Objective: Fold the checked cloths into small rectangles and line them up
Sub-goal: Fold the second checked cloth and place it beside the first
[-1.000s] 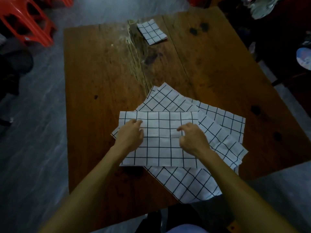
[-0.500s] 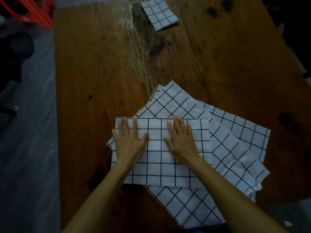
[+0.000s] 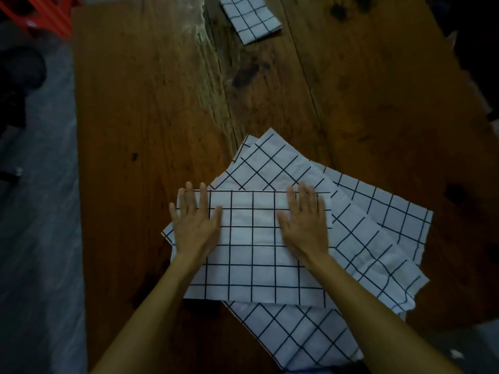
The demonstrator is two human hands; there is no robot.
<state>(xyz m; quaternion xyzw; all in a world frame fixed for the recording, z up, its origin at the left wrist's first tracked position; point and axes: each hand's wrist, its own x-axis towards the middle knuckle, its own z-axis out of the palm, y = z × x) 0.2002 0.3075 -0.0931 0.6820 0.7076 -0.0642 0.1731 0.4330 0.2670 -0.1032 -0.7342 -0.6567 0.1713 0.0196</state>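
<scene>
A white cloth with a black check, folded once into a wide rectangle point(image 3: 253, 255), lies on top of a loose pile of unfolded checked cloths point(image 3: 378, 238) near the front of the wooden table point(image 3: 140, 109). My left hand point(image 3: 195, 222) presses flat on the folded cloth's left end, fingers spread. My right hand point(image 3: 303, 222) lies flat on its right part, fingers spread too. Neither hand grips anything. A small folded checked rectangle point(image 3: 249, 17) lies at the table's far edge, partly cut off by the frame.
A rough crack point(image 3: 213, 85) runs down the table's middle. A red plastic chair point(image 3: 35, 14) stands on the grey floor beyond the far left corner. Dark objects point(image 3: 19, 74) sit on the floor at the left.
My hands went from pinching the cloth's top edge to lying flat on it, then slid apart toward its two ends. The view has tilted down and closer.
</scene>
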